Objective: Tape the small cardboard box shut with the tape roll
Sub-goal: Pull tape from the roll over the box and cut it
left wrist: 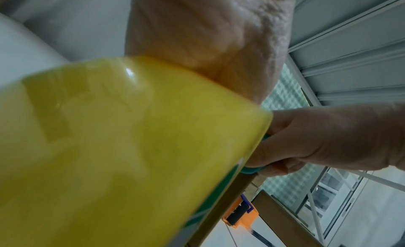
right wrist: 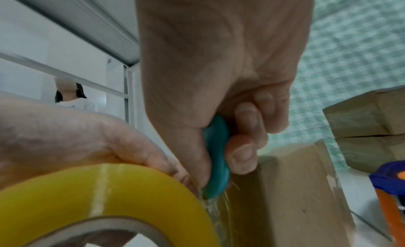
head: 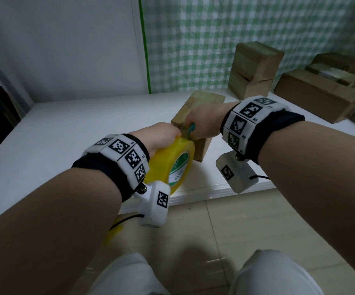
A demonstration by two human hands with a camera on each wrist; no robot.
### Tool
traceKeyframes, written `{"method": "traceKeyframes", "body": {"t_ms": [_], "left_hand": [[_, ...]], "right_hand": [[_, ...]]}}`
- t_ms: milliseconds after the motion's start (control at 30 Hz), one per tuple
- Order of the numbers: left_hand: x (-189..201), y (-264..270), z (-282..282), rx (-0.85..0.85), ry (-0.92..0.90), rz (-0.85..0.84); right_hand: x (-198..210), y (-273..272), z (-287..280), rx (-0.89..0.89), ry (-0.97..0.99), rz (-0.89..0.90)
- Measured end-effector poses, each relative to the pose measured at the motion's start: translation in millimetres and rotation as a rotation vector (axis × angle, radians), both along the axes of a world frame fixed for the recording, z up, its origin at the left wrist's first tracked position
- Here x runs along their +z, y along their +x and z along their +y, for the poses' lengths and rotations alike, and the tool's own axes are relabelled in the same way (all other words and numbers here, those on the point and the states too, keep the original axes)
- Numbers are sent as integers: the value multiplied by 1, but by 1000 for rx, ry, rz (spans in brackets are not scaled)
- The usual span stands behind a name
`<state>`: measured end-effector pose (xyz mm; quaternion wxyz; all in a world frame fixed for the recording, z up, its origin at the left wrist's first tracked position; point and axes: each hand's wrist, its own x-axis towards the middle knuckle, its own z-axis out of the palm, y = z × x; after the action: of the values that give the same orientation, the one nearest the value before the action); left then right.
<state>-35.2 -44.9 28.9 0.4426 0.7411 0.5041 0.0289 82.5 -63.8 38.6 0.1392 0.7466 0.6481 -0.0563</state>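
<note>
White table (head: 66,133), green-check curtain (head: 204,39) behind. Small cardboard box (head: 206,103) near table's front edge. Left hand (head: 161,135) grips yellow tape roll (head: 172,162) against box's near end. Right hand (head: 204,122) clenches teal cutter (right wrist: 215,157) at stretched tape.

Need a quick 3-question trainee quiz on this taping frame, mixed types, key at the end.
1. True or false: the left hand holds the yellow tape roll.
2. What does the right hand grip? A) orange dispenser B) teal cutter C) nothing
3. Fill in: the teal cutter meets the tape strip between the roll and the small ____.

Key
1. True
2. B
3. box; the orange dispenser lies unused on the table.
</note>
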Motion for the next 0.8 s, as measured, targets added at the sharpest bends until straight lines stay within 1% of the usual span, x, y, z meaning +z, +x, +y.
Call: {"method": "traceKeyframes", "body": {"t_ms": [133, 267, 300, 433, 533, 567, 633, 733, 800], "left_hand": [[-1, 0, 4, 32, -26, -31], [-3, -2, 10, 33, -29, -36], [-3, -2, 11, 30, -28, -37], [-6, -2, 18, -14, 14, -5], [-5, -5, 27, -62, 181, 97], [-5, -7, 32, -56, 242, 119], [-7, -11, 40, -24, 355, 175], [-20, -17, 47, -23, 456, 283], [-32, -18, 49, -29, 484, 313]], "right_hand": [[-5, 7, -1, -36, -20, 5], [-7, 8, -6, -81, -75, -81], [-7, 8, -6, -82, -73, -72], [5, 11, -9, -84, -19, 50], [10, 17, -17, -161, 41, 280], [10, 18, -19, -194, 46, 348], [4, 23, -21, -258, -19, 442], [-17, 27, -26, -377, -197, 486], [-30, 28, -30, -451, -203, 493]]}}
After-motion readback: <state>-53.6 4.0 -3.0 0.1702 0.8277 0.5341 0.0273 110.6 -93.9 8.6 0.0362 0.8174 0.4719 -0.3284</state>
